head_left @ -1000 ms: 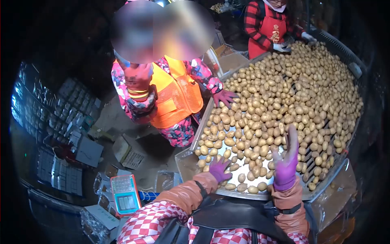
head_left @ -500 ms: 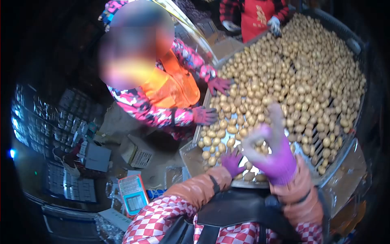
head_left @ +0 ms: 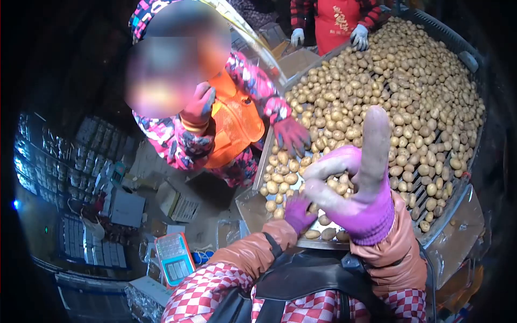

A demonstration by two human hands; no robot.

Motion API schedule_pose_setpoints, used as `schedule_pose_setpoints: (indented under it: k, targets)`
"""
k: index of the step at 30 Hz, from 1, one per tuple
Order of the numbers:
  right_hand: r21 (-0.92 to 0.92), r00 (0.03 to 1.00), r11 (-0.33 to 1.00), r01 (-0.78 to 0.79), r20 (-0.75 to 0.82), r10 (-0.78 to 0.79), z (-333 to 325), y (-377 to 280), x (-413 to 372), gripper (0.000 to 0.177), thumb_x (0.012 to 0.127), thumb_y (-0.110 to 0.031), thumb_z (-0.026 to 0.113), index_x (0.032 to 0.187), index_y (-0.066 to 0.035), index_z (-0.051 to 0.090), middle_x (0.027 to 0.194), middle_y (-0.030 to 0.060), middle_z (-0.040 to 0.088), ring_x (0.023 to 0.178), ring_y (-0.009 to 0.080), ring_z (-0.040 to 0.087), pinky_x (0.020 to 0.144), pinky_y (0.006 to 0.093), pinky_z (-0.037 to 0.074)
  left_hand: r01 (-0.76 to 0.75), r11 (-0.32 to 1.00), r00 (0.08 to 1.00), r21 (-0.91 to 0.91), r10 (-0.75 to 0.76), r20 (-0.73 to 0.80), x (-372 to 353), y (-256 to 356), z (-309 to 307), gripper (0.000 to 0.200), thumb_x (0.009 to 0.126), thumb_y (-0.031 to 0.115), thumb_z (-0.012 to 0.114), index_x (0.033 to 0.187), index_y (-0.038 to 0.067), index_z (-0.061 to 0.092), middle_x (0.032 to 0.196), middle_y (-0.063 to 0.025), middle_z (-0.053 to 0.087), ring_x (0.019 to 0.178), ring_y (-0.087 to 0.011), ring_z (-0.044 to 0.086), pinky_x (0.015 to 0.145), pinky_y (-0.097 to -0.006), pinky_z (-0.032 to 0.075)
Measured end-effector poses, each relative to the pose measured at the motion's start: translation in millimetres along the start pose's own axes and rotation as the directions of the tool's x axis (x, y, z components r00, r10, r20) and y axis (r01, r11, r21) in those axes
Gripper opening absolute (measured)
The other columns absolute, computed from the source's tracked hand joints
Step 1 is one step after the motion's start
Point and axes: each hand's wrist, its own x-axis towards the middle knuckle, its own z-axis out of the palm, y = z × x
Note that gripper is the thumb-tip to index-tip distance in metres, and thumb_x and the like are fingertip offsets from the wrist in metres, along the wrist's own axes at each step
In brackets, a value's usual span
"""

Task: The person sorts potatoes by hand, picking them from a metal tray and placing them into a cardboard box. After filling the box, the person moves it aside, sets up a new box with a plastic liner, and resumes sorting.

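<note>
— Dark room. What's biggest?
— That tray [head_left: 249,208], full of potatoes [head_left: 377,81]. Two people stand by it, in a vest [head_left: 237,124] and an apron [head_left: 336,24].
— Your hands?
— Right hand [head_left: 358,188] is up over the potatoes, one finger straight, the rest curled, holding nothing. Left hand [head_left: 298,211] lies on the near potatoes. Its fingers, I can't tell.

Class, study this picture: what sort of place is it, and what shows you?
Probably a potato sorting or packing shed: a slatted sorting table heaped with potatoes, gloved co-workers at its edge, and a weighing scale beside cartons on the floor.
</note>
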Motion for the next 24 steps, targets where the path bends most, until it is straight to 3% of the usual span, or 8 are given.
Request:
schedule_pose_setpoints:
  k: [8,10,13,16,19,22,23,24]
  targets:
    - [-0.051,0.998,0.998,0.024,-0.051,-0.026,-9.2,-1.1,-23.5,0.113,0.074,0.008,0.071,0.151,-0.008,-0.009,0.081,0.0106,0.066,0.073,0.0186,0.065,0.070,0.0309,0.053,-0.042,0.997,0.996,0.064,0.037,0.075,-9.0,7.0,12.5,0.072,0.069,0.041,0.069,0.132,0.014,0.048,0.137,-0.0185,0.042,0.127,-0.0420,0.035,0.106,-0.0543,0.026]
    - [-0.047,0.985,0.996,-0.081,-0.157,0.073,-5.9,8.6,-30.2,0.103,0.074,0.004,0.072,0.152,-0.003,0.004,0.079,0.0077,0.068,0.070,0.0173,0.067,0.069,0.0302,0.054,-0.051,0.998,0.999,0.041,0.050,0.020,2.6,9.8,-0.1,0.070,0.070,0.040,0.069,0.131,0.013,0.049,0.135,-0.0193,0.043,0.126,-0.0420,0.036,0.104,-0.0549,0.027]
    - [-0.079,0.984,0.990,-0.114,-0.149,0.101,-0.8,18.7,-39.1,0.102,0.074,0.005,0.071,0.152,-0.003,0.005,0.077,0.0065,0.068,0.071,0.0162,0.067,0.069,0.0291,0.053,-0.071,0.997,0.995,0.023,0.072,-0.062,-0.8,13.0,-18.4,0.068,0.069,0.039,0.069,0.130,0.013,0.051,0.134,-0.0193,0.043,0.122,-0.0405,0.039,0.100,-0.0551,0.029]
    - [-0.024,0.963,0.973,-0.231,-0.147,0.225,9.3,24.5,-56.9,0.101,0.075,0.003,0.070,0.152,-0.005,0.005,0.077,0.0057,0.067,0.071,0.0152,0.066,0.070,0.0285,0.053,-0.019,0.993,0.999,-0.120,0.022,0.024,-8.5,-8.4,15.7,0.071,0.070,0.043,0.069,0.132,0.013,0.050,0.139,-0.0176,0.040,0.128,-0.0418,0.033,0.102,-0.0566,0.027]
    - [0.046,0.826,0.833,-0.551,-0.106,0.553,32.5,59.5,-113.3,0.099,0.076,0.001,0.070,0.153,-0.008,0.007,0.079,0.0045,0.065,0.072,0.0128,0.063,0.071,0.0275,0.052,-0.007,0.988,0.994,-0.153,0.023,0.103,-8.1,-20.0,48.9,0.075,0.070,0.047,0.070,0.133,0.014,0.049,0.143,-0.0161,0.037,0.133,-0.0423,0.029,0.104,-0.0589,0.024]
    - [0.170,0.606,0.599,-0.783,-0.009,0.795,50.7,76.8,-169.3,0.095,0.079,0.000,0.067,0.153,-0.008,0.008,0.081,0.0036,0.062,0.073,0.0100,0.060,0.070,0.0260,0.051,0.004,1.000,0.992,-0.014,-0.002,0.127,-8.1,15.1,17.1,0.077,0.069,0.050,0.070,0.134,0.015,0.049,0.144,-0.0152,0.036,0.134,-0.0423,0.028,0.103,-0.0606,0.024]
    - [0.195,0.498,0.483,-0.854,0.036,0.866,51.6,78.3,-184.3,0.094,0.079,0.000,0.066,0.153,-0.009,0.008,0.082,0.0029,0.061,0.073,0.0089,0.060,0.069,0.0249,0.050,-0.095,0.991,0.989,0.095,0.083,0.122,-6.2,6.5,27.1,0.077,0.068,0.052,0.070,0.132,0.015,0.050,0.142,-0.0158,0.037,0.134,-0.0429,0.028,0.103,-0.0607,0.024]
    - [0.301,0.500,0.467,-0.831,0.038,0.865,57.7,89.6,-216.5,0.090,0.081,-0.001,0.063,0.153,-0.009,0.010,0.080,0.0012,0.058,0.069,0.0080,0.057,0.066,0.0236,0.048,-0.143,0.987,0.984,0.080,0.133,0.117,-3.7,2.2,25.2,0.077,0.067,0.052,0.070,0.131,0.015,0.051,0.142,-0.0157,0.037,0.133,-0.0435,0.029,0.101,-0.0624,0.025]
